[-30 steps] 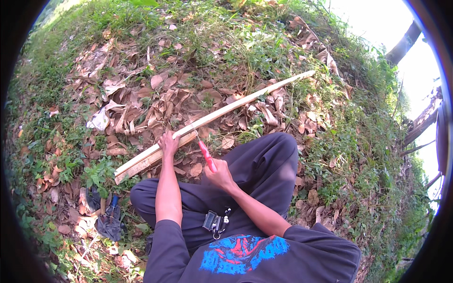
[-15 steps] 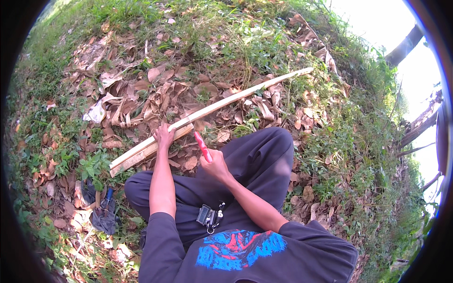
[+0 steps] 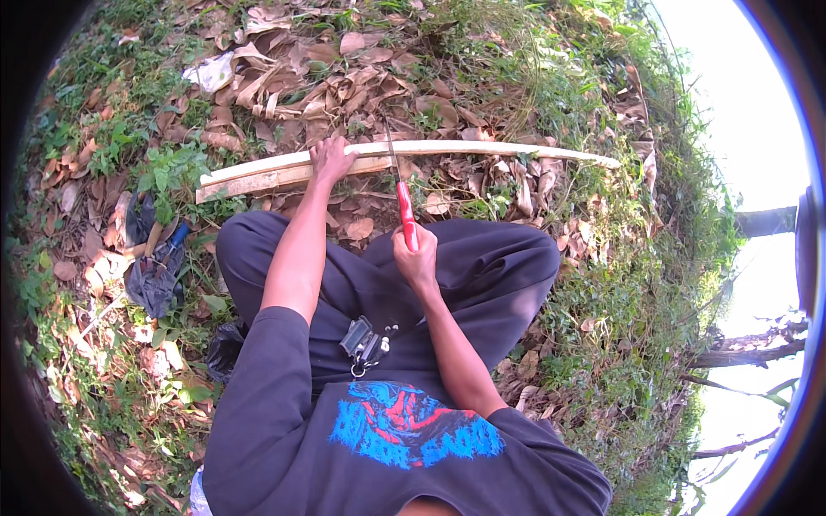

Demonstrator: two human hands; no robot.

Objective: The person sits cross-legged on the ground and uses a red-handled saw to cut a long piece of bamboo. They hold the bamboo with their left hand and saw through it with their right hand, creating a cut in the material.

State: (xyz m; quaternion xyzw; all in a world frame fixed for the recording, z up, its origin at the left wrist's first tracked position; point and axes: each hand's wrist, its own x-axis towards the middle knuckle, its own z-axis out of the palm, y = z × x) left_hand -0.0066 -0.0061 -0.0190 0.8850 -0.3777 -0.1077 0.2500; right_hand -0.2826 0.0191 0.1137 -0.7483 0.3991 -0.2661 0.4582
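Observation:
A long pale wooden strip lies across the ground in front of my legs. Against its near side, at the left, rests a shorter, rougher wooden piece. My left hand is closed over both pieces, pressing them from above. My right hand grips the red handle of a narrow-bladed hand saw. The thin blade points away from me and crosses the long strip just past the shorter piece's right end. Blade teeth are too small to make out.
I sit cross-legged among dry leaves and grass. To my left, a dark plastic bag lies with a blue-handled tool on it. A small dark device with a ring hangs at my lap. Branches stand at the far right.
My view has shifted and turned, so the wood appears higher and more level. The saw has slid farther forward across the long strip. Both hands keep their hold.

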